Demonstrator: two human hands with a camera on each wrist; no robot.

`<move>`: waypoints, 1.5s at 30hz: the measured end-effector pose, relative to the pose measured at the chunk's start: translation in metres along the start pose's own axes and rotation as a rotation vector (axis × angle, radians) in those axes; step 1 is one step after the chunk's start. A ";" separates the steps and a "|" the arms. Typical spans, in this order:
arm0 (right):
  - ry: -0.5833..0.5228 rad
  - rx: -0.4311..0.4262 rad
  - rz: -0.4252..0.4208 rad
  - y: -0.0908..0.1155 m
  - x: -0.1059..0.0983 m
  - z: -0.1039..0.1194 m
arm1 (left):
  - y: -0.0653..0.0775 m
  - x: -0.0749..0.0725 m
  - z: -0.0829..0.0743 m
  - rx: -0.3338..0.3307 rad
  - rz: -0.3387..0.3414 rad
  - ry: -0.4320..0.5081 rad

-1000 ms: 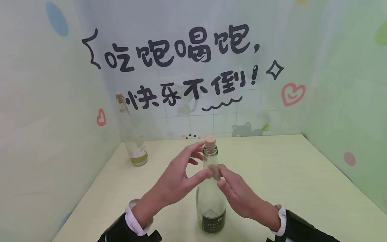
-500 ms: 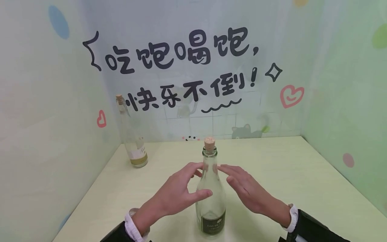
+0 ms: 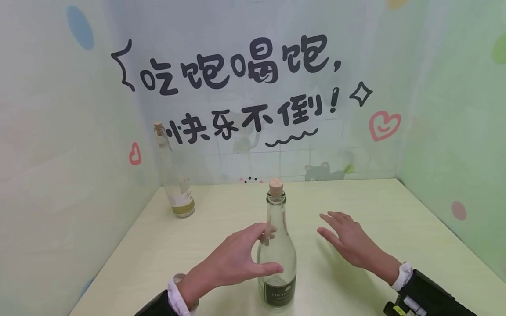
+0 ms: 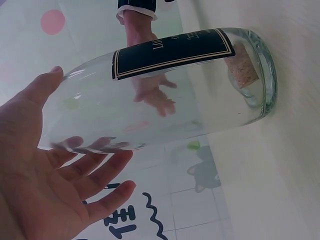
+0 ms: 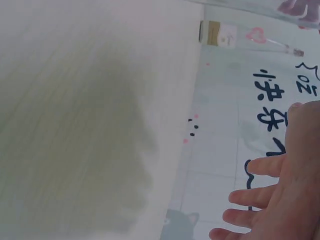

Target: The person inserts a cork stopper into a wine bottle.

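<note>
A clear glass bottle with a dark label stands upright near the front middle of the table, a cork in its mouth. My left hand is loosely spread around its body, thumb across the front and fingers behind, showing through the glass. In the left wrist view the thumb lies at the bottle's shoulder and the fingers are apart; a cork-like piece shows through the glass near the base. My right hand hovers over the table right of the bottle, fingers extended, holding nothing.
A second corked clear bottle with a white and gold label stands at the back left corner. Printed walls surround the pale table at the back and both sides.
My left hand has slid down from the bottle's neck to its body. The right hand has left the neck and moved away to the right. The bottle stays in place.
</note>
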State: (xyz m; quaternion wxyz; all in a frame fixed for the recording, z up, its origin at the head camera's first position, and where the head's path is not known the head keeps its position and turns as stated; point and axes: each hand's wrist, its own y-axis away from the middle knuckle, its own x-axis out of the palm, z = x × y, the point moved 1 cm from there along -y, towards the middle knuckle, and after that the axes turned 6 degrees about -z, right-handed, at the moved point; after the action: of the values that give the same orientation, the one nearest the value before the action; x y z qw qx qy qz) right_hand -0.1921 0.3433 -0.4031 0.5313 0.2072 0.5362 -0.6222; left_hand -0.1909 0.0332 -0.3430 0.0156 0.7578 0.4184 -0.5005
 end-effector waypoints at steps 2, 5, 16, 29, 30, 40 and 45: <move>0.027 0.017 0.001 0.001 -0.001 -0.011 | -0.001 -0.001 0.000 0.010 -0.001 -0.003; 0.065 0.031 0.002 0.002 -0.001 -0.025 | -0.001 -0.002 -0.001 0.017 0.004 -0.010; 0.192 0.061 -0.009 0.004 -0.004 -0.064 | -0.001 -0.006 0.002 -0.013 0.014 -0.006; 0.191 0.145 0.022 0.014 -0.009 -0.089 | -0.002 -0.015 0.024 -0.085 -0.013 0.016; 0.192 0.150 0.023 0.015 -0.011 -0.090 | -0.003 -0.016 0.026 -0.089 -0.015 0.017; 0.197 0.184 0.020 0.016 -0.024 -0.105 | -0.010 -0.029 0.051 -0.152 -0.053 0.043; 0.197 0.200 0.038 0.015 -0.028 -0.110 | -0.012 -0.034 0.067 -0.223 -0.095 0.067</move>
State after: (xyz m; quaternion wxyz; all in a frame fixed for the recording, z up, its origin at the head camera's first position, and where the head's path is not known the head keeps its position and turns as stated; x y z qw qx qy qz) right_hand -0.2038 0.4553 -0.4239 0.4646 0.3292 0.5171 -0.6390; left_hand -0.2543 -0.0095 -0.3457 0.0619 0.7471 0.5070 -0.4254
